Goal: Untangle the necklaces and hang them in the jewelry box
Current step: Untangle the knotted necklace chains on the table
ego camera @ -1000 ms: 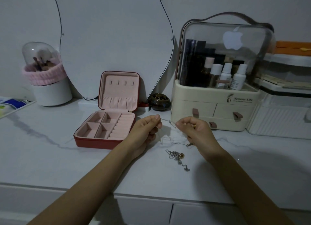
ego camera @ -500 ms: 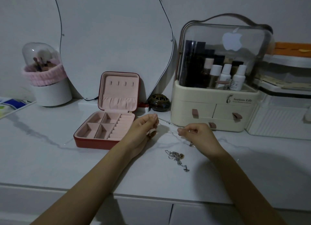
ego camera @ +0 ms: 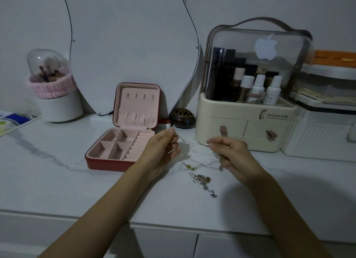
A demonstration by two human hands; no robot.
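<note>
Both hands are raised a little above the white marble table (ego camera: pixel 48 180), each pinching an end of a thin silver chain (ego camera: pixel 187 142). The left hand (ego camera: pixel 160 151) has its grip closed on the chain between thumb and fingertips, and the right hand (ego camera: pixel 231 153) has its grip closed on the other end in the same way; a ring shows on one of its fingers. Between the two grips the chain runs slack, and more of it droops below them toward the table, where a gold bead (ego camera: pixel 189 167) hangs on a strand just under and between the hands. Whether that strand touches the table cannot be told. Nearer the person than both grips, a small tangled heap of necklaces (ego camera: pixel 202 180) lies on the table, apart from the hands. To the left of the left grip, just beside that wrist, stands the red jewelry box (ego camera: pixel 107 164), open, with pink lining; its upright lid shows a row of hooks with nothing on them. Beyond the right grip sits a cream cosmetics case (ego camera: pixel 240 130) with a clear dome and bottles inside, and beyond the left grip a small dark round pot (ego camera: pixel 183 118) stands at the foot of a curved mirror (ego camera: pixel 125 45).
</note>
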